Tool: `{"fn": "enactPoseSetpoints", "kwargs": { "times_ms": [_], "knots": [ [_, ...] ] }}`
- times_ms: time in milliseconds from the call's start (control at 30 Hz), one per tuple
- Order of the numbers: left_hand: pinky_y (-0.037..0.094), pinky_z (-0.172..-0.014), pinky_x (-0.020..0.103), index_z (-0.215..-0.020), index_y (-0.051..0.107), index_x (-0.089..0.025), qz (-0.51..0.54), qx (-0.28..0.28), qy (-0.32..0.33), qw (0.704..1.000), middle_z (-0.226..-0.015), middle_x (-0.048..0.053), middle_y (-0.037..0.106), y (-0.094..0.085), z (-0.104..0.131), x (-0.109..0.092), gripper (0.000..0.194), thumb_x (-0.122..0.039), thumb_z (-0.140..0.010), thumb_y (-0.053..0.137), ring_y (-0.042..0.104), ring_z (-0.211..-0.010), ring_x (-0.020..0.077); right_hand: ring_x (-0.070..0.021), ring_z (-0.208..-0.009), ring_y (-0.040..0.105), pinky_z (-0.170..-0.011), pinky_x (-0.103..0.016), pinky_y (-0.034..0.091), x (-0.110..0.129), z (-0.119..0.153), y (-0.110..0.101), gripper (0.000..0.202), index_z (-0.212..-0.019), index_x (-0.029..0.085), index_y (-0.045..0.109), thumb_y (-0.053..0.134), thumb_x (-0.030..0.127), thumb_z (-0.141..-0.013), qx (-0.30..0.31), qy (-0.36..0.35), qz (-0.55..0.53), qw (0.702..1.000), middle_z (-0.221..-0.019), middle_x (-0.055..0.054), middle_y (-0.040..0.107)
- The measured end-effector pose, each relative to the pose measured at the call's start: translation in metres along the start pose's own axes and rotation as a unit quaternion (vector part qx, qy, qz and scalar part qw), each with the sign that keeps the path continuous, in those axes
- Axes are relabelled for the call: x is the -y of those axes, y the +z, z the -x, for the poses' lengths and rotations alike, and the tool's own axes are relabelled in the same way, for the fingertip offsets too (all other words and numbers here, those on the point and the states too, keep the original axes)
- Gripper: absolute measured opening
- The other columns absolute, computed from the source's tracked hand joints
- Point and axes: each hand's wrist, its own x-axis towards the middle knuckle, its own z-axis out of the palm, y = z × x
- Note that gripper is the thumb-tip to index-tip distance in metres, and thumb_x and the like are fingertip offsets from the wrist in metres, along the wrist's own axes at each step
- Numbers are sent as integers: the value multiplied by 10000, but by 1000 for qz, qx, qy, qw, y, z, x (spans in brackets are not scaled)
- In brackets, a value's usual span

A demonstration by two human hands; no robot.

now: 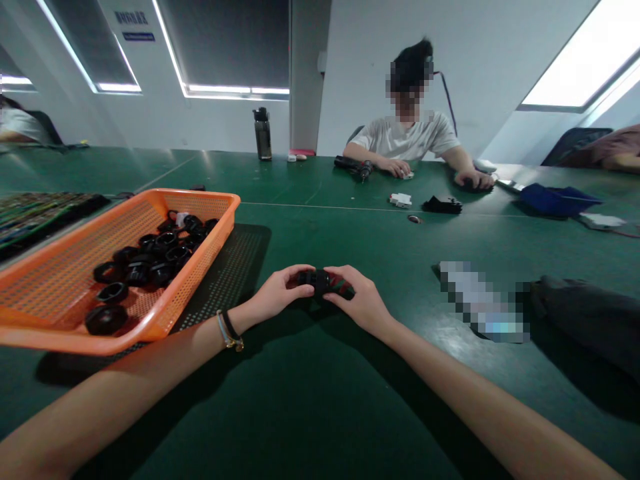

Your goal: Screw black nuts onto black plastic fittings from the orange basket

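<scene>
Between my two hands is a black ribbed cylindrical part [320, 281], lying roughly level just above the green table [310, 400]. The fingers and thumb of my left hand [280, 292] are closed on its left end. My right hand [361, 300] grips the right end, where something dark with red and green shows between the fingers; its exact shape is partly hidden. To the left of my hands stands an orange perforated basket [200, 280], which holds several black rings and threaded fittings [140, 270].
A pixelated flat object [480, 300] and dark cloth [590, 313] lie at the right. Across the table sits a person [410, 140] near a dark tool [355, 167], small white parts and a blue tray [557, 200]. A bottle [263, 135] stands at the back.
</scene>
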Motion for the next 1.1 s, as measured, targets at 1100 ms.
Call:
{"fn": "enactPoseSetpoints", "kwargs": {
  "times_ms": [1100],
  "knots": [
    [508,-860,369,-1059,573,-131,74,11,-12,997,-1036,61,637,4,3,-1,381,-181,-691,661,621,-906,173,-177,-849,608,-745,-336,509,-1,3,0,365,-1061,245,576,628,132,-717,-12,-27,-14,999,-953,-27,644]
  ]
}}
